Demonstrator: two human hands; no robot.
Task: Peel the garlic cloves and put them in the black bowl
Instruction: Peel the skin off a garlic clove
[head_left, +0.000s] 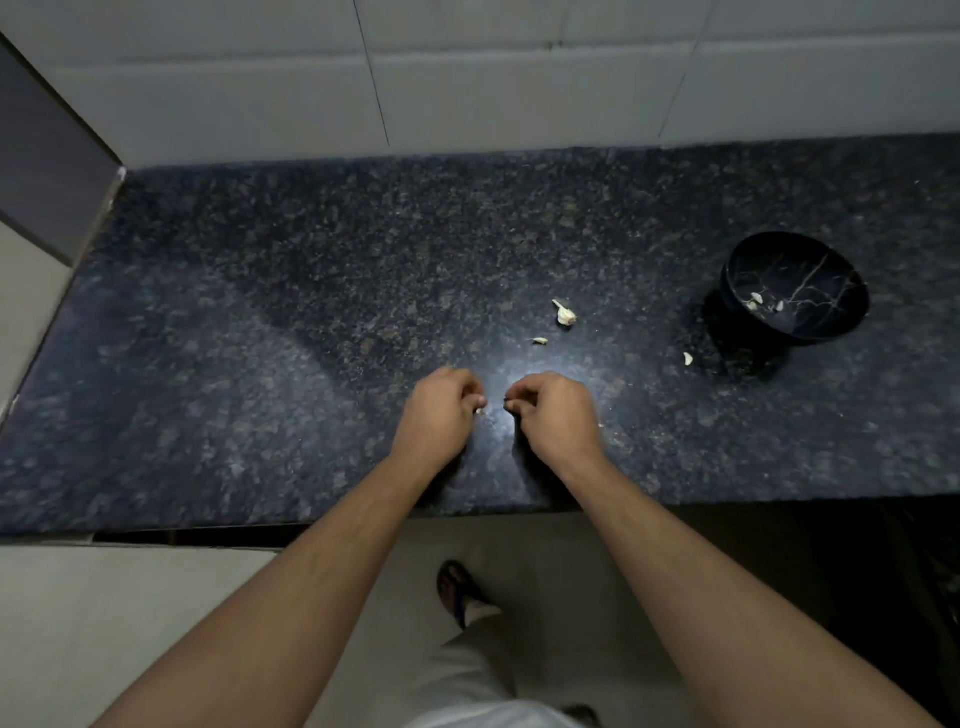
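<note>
Head view: both hands curl over a dark counter (260, 312). The left hand (441, 410) pinches a pale clove (479, 410), which is small and could slip. Whether the right hand (556, 415) grips anything is unclear. The black bowl (737, 270), far right, holds peeled cloves (756, 300); garlic (565, 314) lies between.

Dark speckled stone, pale garlic, black veined bowl

The counter (260, 364) is dark blue-black granite flecked with grey and brown, with a whitish glare patch near its front edge. The black bowl (795, 291) carries thin pale, marble-like veins inside and holds a few whitish cloves (756, 299). Off-white garlic pieces (565, 314) lie on the stone. The wall tiles (493, 93) are light grey with dark grout lines; the floor (104, 623) is pale beige.
</note>
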